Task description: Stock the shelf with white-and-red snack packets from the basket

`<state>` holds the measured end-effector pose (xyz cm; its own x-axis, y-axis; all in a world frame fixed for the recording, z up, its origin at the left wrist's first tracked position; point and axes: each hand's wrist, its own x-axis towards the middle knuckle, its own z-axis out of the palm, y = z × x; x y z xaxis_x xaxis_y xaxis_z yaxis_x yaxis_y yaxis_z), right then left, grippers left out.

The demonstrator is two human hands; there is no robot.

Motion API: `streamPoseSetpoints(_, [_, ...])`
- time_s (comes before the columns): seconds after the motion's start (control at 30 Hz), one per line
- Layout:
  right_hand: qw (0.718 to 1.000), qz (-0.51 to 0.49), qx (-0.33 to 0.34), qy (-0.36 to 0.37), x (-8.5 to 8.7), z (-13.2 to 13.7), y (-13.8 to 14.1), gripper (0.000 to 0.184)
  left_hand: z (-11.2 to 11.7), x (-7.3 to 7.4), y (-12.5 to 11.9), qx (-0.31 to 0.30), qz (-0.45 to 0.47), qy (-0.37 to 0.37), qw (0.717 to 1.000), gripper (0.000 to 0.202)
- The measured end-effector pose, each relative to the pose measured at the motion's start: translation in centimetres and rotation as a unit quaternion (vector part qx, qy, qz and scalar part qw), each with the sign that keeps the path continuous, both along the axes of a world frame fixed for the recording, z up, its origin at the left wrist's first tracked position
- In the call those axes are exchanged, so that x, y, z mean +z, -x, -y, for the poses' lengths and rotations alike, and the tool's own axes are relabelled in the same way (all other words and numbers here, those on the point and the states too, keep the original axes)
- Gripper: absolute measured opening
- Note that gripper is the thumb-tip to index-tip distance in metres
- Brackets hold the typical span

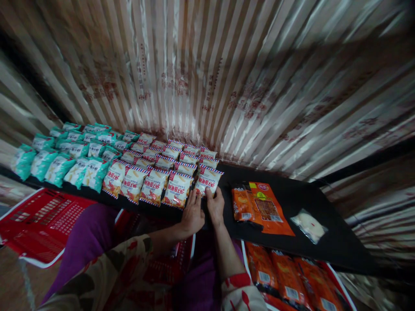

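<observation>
A white and red snack bag (207, 178) stands at the right end of the front row, tilted slightly. Its lower right side is gripped by my right hand (215, 206), thumb on the front. My left hand (193, 212) lies flat with its fingers stretched out, at the gap between that bag and the neighbouring snack bag (177, 190); its fingertips reach the lower left edge of the held bag. Several rows of the same bags fill the middle of the black board (223, 172). Teal and white snack bags (95, 172) stand in rows to the left.
Right of my hands lie orange snack packs (272, 209) and a clear packet with white contents (309, 225). Below the board are a red basket (48, 220) at left and orange packs (288, 276) in another basket. A striped, crinkled sheet (194, 86) hangs behind.
</observation>
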<state>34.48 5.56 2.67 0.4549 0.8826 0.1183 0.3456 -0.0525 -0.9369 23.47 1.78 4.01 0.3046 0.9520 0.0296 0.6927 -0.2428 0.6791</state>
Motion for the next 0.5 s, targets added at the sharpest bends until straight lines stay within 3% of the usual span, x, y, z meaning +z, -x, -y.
streamPoseSetpoints(0.5, [0.991,0.121,-0.021,-0.059,-0.52,-1.11,0.24,0.049,-0.24,-0.48,-0.22,0.017,0.015,-0.005,1.0,0.073])
